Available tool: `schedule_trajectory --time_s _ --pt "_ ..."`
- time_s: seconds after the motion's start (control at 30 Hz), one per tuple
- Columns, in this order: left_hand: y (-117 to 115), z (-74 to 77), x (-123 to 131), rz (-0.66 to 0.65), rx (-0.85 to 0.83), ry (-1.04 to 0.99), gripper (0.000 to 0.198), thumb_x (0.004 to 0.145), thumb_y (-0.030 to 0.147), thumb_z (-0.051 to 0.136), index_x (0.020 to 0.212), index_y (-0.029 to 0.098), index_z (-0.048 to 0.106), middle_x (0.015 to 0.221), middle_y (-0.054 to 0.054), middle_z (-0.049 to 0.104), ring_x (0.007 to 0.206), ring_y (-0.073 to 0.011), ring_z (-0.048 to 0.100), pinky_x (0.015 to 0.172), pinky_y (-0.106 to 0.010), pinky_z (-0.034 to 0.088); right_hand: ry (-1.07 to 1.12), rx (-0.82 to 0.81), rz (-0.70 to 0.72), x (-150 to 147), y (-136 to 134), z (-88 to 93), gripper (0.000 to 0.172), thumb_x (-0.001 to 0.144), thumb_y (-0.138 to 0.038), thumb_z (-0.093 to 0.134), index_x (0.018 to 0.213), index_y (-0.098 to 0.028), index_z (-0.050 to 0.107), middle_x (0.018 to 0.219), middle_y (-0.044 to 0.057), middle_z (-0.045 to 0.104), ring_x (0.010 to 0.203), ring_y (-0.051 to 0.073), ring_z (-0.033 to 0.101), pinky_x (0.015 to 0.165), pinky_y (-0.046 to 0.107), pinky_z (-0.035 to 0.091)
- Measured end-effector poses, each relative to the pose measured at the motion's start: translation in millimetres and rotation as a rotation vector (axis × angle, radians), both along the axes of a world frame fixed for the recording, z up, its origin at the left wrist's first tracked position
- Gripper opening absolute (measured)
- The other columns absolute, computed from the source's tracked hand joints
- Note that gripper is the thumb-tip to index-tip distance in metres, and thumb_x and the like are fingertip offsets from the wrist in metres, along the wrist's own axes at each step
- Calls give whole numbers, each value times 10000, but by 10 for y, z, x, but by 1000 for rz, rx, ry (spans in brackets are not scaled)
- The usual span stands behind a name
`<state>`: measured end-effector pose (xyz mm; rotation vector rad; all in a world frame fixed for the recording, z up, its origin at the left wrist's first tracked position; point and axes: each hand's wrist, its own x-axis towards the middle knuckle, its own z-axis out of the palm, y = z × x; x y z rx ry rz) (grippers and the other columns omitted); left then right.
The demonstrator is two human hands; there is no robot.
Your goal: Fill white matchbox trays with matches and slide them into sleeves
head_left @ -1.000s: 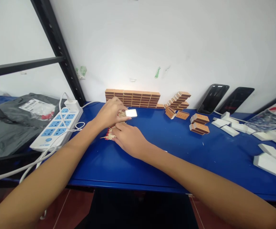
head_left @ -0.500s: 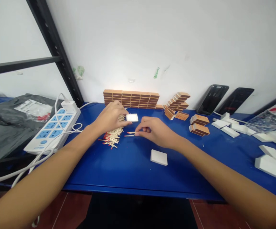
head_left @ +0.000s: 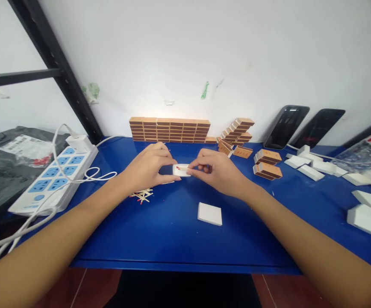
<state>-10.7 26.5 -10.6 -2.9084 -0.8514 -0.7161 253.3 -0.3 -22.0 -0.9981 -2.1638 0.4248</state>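
My left hand (head_left: 155, 167) is closed, thumb and fingers pinching the left end of a small white matchbox tray (head_left: 181, 173). Pinched in my right hand (head_left: 216, 171) are a few matches (head_left: 183, 168), their red heads pointing left over the inside of the tray. Below my left hand lies a pile of loose matches (head_left: 142, 195), mostly hidden behind the hand and wrist. A white sleeve-like flat box (head_left: 210, 214) rests on the blue table nearer to me, below my right hand.
Brown matchboxes form a stacked wall (head_left: 169, 130) at the back, with a leaning stack (head_left: 238, 130) and two small piles (head_left: 267, 164) to its right. White trays (head_left: 310, 172) lie at the right. Two phones (head_left: 286, 127) lean on the wall. A power strip (head_left: 57, 175) with cables sits left.
My right hand has brought the matches left and up to the tray, so their heads are now over it. My left hand has moved the tray slightly toward me.
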Motion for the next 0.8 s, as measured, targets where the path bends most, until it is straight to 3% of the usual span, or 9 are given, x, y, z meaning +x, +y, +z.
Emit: schedule_trajectory --time_s 0.5,0.8 --pt "-55 11 52 -58 -22 -36 381 954 558 779 1119 219 832 998 -84 758 1001 -255 632 907 -401 506 -85 38 41 -22 -53 -51 69 959 -237 762 919 -213 812 828 4 579 699 127 519 650 280 417" --pt "11 -1 -1 -50 12 -36 429 879 578 842 1137 236 832 1025 -84 768 1033 -268 633 910 -401 514 -102 49 28 -42 -107 15 74 956 -167 727 901 -202 763 796 -9 565 716 135 518 665 287 386"
